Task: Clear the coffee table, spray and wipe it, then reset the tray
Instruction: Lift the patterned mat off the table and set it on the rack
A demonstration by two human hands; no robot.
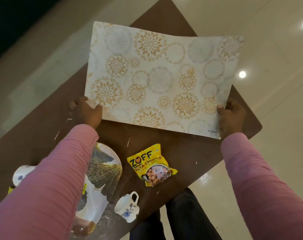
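Observation:
A white placemat with gold and grey floral circles is lifted above the dark brown coffee table. My left hand grips its near left corner and my right hand grips its near right corner. On the table below lie a yellow soya chunks packet, a white cup with a blue flower, and a white tray with a gold leaf pattern, partly hidden by my left sleeve. A second white cup peeks out left of the sleeve.
Small white scraps are scattered on the table top. Glossy cream floor tiles surround the table. My dark trouser legs stand at the table's near corner. A clear plastic item lies at the tray's near end.

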